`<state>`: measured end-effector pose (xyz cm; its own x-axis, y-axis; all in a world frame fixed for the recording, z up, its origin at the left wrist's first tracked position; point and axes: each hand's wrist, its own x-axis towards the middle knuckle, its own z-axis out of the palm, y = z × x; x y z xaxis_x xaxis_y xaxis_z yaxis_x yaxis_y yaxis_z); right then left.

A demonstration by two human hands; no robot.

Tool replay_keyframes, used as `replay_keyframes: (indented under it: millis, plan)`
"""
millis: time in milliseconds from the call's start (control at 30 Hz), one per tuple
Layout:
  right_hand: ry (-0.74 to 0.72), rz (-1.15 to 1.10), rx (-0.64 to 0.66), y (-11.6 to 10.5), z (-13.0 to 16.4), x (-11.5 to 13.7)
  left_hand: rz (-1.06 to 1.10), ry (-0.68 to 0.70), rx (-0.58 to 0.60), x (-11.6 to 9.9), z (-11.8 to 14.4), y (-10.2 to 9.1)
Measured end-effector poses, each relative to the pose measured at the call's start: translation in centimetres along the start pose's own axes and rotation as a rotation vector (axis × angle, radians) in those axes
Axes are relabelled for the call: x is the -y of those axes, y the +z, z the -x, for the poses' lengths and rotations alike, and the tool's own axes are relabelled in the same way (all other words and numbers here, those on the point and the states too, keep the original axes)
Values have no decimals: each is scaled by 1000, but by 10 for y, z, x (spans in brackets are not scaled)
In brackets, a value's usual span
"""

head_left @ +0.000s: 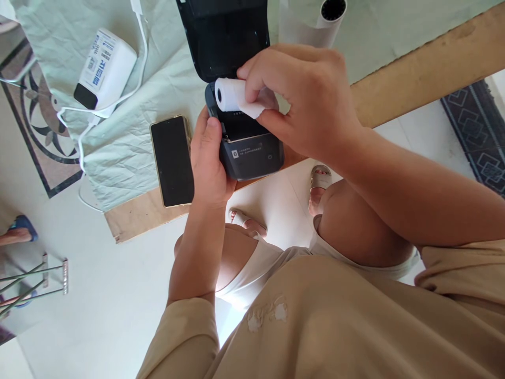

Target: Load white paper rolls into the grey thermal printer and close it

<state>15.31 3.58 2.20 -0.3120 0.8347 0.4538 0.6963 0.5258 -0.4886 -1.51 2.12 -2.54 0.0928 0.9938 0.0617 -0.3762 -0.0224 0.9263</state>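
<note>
A small black printer (252, 155) sits at the near edge of a wooden table, its lid (223, 37) swung open towards the far side. My left hand (211, 163) grips the printer's left side, thumb on its top edge. My right hand (303, 100) pinches a small white paper roll (231, 95) and holds it over the printer's open paper bay, a loose end of paper under my fingers.
A black phone (172, 160) lies face up just left of my left hand. A white power adapter (105, 68) with its white cable (84, 123) rests on pale crumpled sheeting (130, 152). A larger white roll (329, 18) stands at the back. Below are my knees and sandalled feet.
</note>
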Motion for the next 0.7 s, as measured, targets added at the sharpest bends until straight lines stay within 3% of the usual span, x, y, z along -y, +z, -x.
replay_keyframes:
  millis: [200,400,533,633,700]
  plan:
    - [-42,121,0,3,1,1,-23,-11,3,0,0,0]
    - [-104,148,-96,1,0,-3,-14,5,9,-1,0,2]
    - [-88,249,42,-1,-2,-3,-21,13,18,-3,0,4]
    - [-42,127,117,0,-2,-4,-42,17,1,-1,1,4]
    - [-66,49,40,1,-1,-6,-26,14,-9,-1,0,3]
